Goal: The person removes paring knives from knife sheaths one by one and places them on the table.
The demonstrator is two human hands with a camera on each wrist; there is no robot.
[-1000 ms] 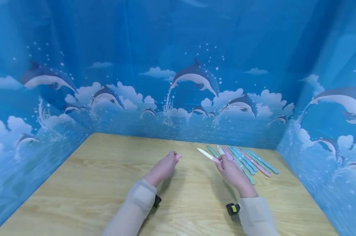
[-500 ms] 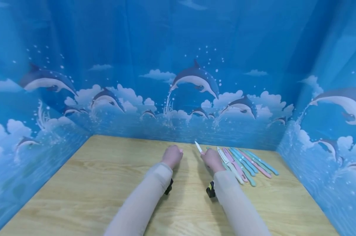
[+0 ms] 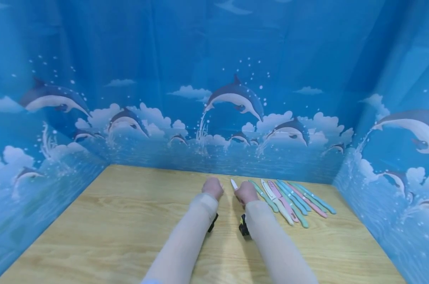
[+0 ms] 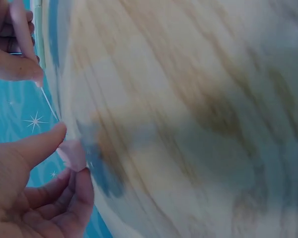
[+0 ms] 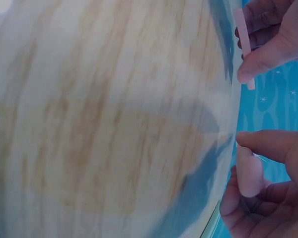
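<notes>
The counter (image 3: 136,228) carries a row of utensils (image 3: 296,200) at far right. At far centre, the right hand (image 3: 247,191) pinches a pink-handled knife (image 5: 249,173), blade pointing far-left; the left hand (image 3: 213,187) pinches a small pink piece (image 5: 244,42). Step in hand: apparently aligning both. Next move likely requires a straight blade, fingertips clear.
</notes>
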